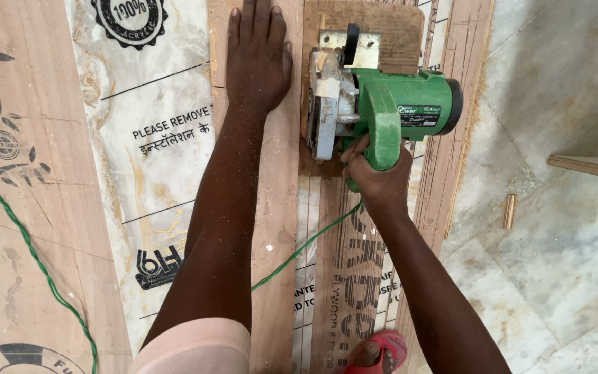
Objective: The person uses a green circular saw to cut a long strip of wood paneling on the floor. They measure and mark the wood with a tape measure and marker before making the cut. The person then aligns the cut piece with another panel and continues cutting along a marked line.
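Observation:
My right hand [376,181] grips the handle of a green circular saw [382,104], which sits on a wooden base plate [389,28] atop long plywood strips [340,277]. The saw's metal blade guard [327,104] faces left. My left hand [257,55] lies flat, fingers spread, on a brown plywood strip [282,208] just left of the saw, apart from the blade guard. A green cord [299,251] runs from the saw back under my left forearm.
A laminate sheet with white protective film [153,159] lies to the left, with brown board [15,208] beyond it and the green cord [43,270] crossing it. Marble floor [555,242] lies right, with a small wood offcut [509,210] and a board edge [590,166]. A red sandal [382,353] shows below.

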